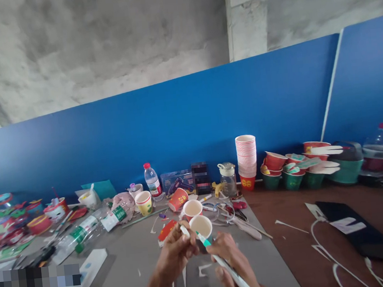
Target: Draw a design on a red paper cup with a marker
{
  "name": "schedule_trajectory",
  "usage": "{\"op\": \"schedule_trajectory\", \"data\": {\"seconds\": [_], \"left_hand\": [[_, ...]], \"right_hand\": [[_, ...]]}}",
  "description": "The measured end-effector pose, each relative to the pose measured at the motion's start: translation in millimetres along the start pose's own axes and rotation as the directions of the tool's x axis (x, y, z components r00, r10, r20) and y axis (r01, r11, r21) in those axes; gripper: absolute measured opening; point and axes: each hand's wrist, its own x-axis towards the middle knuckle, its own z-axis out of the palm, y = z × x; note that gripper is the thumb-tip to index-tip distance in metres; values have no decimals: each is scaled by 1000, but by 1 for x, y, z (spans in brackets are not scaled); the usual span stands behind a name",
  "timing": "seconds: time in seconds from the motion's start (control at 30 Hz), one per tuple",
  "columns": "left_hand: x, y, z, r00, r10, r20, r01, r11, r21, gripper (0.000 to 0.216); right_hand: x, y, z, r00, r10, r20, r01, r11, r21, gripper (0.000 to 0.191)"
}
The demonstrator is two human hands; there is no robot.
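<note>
My left hand pinches a small white piece between thumb and fingers; I cannot tell what it is. Closed around a long white pen-like tool with a teal collar, my right hand points its tip up and left, toward the left hand. The tip and the white piece look slightly apart. Just behind both hands stand a paper cup with a pale inside and a red paper cup. A red piece with a white edge lies beside my left hand.
White paper scraps lie on the grey mat. Plastic bottles and crafted cups crowd the left. Behind stand a tall cup stack and a glass jar. A dark tablet-like slab and white cable lie right.
</note>
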Motion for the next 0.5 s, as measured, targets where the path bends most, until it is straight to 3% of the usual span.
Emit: {"op": "schedule_trajectory", "data": {"seconds": [0.2, 0.5], "left_hand": [[1, -4, 1, 998, 21, -56, -10, 980, 199, 30], [1, -2, 2, 999, 42, -29, -31, 956, 293, 24]], "right_hand": [[7, -5, 0, 1000, 15, -14, -16, 1000, -10, 26], [15, -16, -6, 987, 137, -83, -136, 991, 10, 22]]}}
